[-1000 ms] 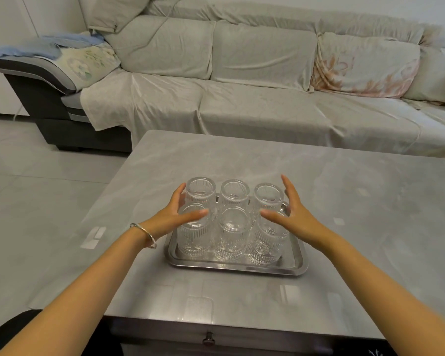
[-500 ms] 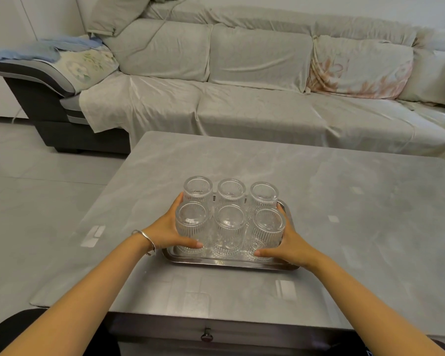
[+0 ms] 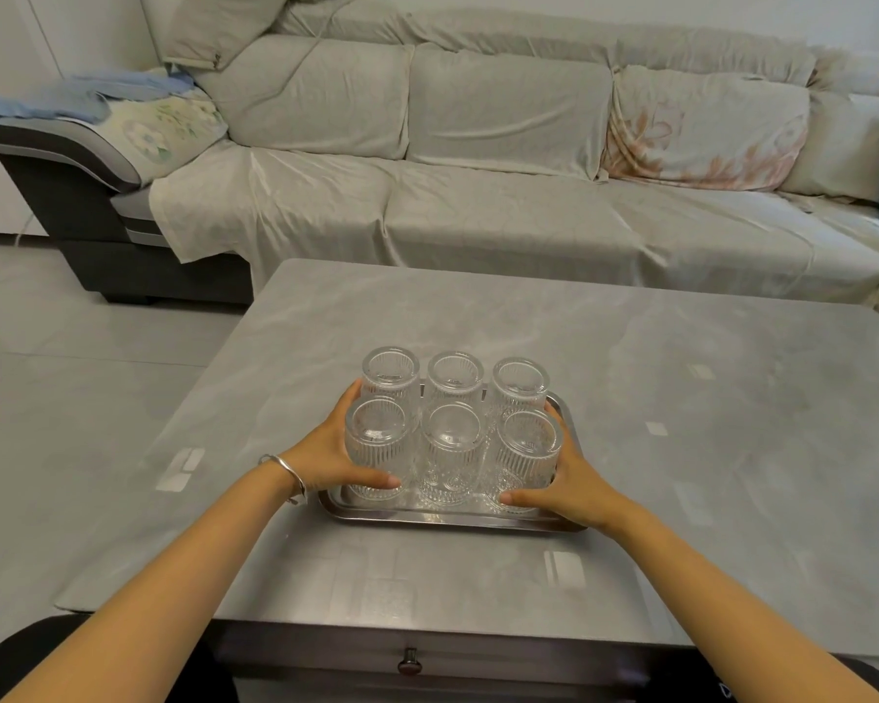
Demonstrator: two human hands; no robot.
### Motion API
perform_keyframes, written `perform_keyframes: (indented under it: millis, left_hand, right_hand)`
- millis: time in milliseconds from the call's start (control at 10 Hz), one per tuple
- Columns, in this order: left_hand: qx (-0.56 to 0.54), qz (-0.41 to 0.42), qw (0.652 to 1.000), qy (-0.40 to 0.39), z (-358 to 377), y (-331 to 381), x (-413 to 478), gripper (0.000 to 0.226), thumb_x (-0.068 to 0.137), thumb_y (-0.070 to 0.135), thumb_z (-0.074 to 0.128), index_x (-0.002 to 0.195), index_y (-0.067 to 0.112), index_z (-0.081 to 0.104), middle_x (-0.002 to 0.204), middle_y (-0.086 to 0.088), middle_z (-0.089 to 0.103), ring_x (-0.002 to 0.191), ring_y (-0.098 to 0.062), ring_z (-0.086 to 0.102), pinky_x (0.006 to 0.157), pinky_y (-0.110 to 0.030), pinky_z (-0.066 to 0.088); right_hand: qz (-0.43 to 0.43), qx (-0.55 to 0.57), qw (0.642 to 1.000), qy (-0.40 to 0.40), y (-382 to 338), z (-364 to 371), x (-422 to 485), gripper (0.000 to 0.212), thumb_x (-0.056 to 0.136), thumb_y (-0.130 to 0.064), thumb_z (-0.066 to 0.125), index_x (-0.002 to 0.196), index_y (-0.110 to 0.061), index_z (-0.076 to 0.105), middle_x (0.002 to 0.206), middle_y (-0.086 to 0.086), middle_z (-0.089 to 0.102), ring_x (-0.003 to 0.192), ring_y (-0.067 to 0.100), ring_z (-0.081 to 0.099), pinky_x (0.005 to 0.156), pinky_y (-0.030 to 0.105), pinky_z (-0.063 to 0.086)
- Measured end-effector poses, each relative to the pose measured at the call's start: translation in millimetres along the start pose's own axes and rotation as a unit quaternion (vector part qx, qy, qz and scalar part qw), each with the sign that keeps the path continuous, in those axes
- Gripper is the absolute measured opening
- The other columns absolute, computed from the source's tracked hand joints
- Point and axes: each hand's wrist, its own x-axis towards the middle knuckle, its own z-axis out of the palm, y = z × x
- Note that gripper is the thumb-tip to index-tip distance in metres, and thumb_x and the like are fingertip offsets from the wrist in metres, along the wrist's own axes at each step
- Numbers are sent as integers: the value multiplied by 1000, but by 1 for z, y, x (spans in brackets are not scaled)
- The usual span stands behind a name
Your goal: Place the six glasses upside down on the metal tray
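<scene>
A: Glasses?
B: Six ribbed glasses (image 3: 452, 433), all upside down on the metal tray (image 3: 447, 517), two rows of three, packed close. Tray sits on the grey table (image 3: 681, 398), near the front edge.
A: Hands?
B: Left hand (image 3: 326, 456) clasps the tray's left end, thumb across the near-left glass. Right hand (image 3: 574, 487) clasps the right end, thumb at the near-right glass base. Both grips closed on the tray ends.
A: Else?
B: Bracelet (image 3: 288, 471) on left wrist. Covered sofa (image 3: 478, 170) behind the table.
</scene>
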Motion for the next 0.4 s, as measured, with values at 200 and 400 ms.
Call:
perform_keyframes:
  millis: [200,400]
  left_hand:
    - [-12,17,1000,3,1,1,-7,131,50,32,88,145,30,-2,153,9,17,131,-3,26,104,-18,25]
    - [-156,-19,986,64,-18,23,-13,102,64,68,61,146,29,14,152,8,23,137,-16,29,107,-35,31]
  right_hand:
    - [8,11,1000,3,-13,-8,-9,135,54,-44,85,149,-30,-10,160,-7,2,146,15,15,118,38,21]
    - [-182,193,957,120,-92,-61,-25,81,62,-62,76,134,-42,44,144,-10,47,132,6,44,105,26,40]
